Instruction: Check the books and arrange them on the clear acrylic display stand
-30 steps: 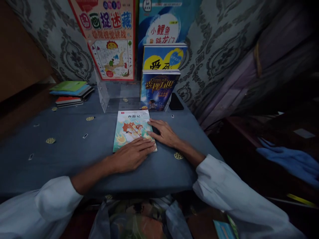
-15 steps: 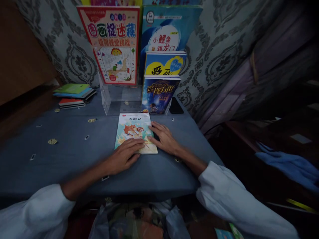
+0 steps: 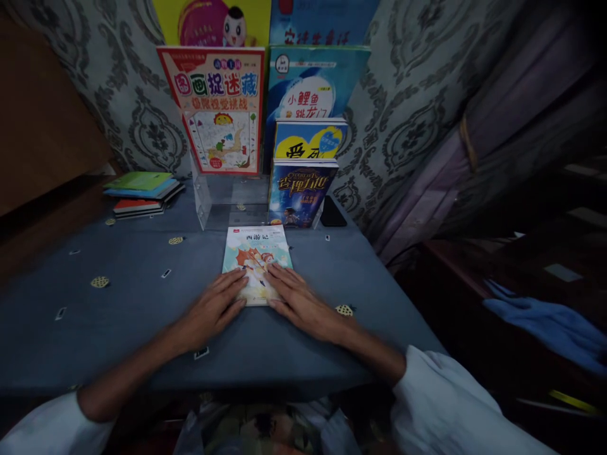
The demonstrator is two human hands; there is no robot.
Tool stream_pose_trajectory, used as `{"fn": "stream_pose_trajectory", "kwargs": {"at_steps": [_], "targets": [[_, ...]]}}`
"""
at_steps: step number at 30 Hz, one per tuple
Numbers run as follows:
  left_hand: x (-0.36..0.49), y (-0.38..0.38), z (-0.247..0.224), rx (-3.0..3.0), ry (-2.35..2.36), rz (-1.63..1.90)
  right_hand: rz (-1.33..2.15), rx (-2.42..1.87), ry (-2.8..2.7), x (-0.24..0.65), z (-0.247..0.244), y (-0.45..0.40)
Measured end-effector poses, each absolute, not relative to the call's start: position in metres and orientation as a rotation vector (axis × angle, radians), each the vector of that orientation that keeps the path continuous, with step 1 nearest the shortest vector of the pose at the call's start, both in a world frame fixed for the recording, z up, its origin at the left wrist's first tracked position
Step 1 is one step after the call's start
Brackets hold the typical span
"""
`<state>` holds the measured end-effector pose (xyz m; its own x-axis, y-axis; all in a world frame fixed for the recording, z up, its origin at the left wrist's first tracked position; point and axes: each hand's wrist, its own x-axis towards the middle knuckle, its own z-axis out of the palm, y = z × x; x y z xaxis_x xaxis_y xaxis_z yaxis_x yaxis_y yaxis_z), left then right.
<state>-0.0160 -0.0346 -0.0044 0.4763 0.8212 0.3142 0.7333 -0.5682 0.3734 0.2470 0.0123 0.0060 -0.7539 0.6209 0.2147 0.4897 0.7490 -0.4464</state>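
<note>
A thin paperback book (image 3: 256, 256) with a pale cover and an orange-and-yellow picture lies flat on the table, front side up. My left hand (image 3: 215, 309) rests on its lower left edge, fingers stretched out. Over the lower right part of the cover lies my right hand (image 3: 301, 300), open and flat, its fingers pointing up and left. The palms partly hide the book's lower corners. Just behind the book stands a clear display rack (image 3: 203, 202), holding a dark blue book (image 3: 301, 193) in its right front slot.
The rack also carries a red-bordered picture book (image 3: 220, 110), a blue-and-yellow book (image 3: 308, 139) and a teal book (image 3: 317, 82). A stack of books (image 3: 142, 189) lies at the back left. A black phone-like slab (image 3: 333, 212) sits right of the rack. Blue cloth (image 3: 540, 322) lies at right.
My right hand has slid from the book's right edge down and left onto its lower cover. My left hand has drawn back toward the lower left edge. The camera view has tilted up.
</note>
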Motion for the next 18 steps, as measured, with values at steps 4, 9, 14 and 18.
{"fn": "stream_pose_trajectory", "kwargs": {"at_steps": [4,9,14,18], "targets": [[-0.024,-0.015,-0.002,2.492,1.463,0.612,0.509,-0.951,-2.553,0.258,0.0,0.029],[-0.035,0.039,-0.005,2.369,1.766,0.515,0.411,-1.149,-2.439,0.253,-0.012,0.084],[-0.03,0.068,-0.012,2.293,1.899,0.579,0.342,-1.235,-2.341,0.243,-0.015,0.115],[-0.031,0.059,-0.014,2.332,1.858,0.629,0.263,-1.252,-2.353,0.239,-0.013,0.093]]}}
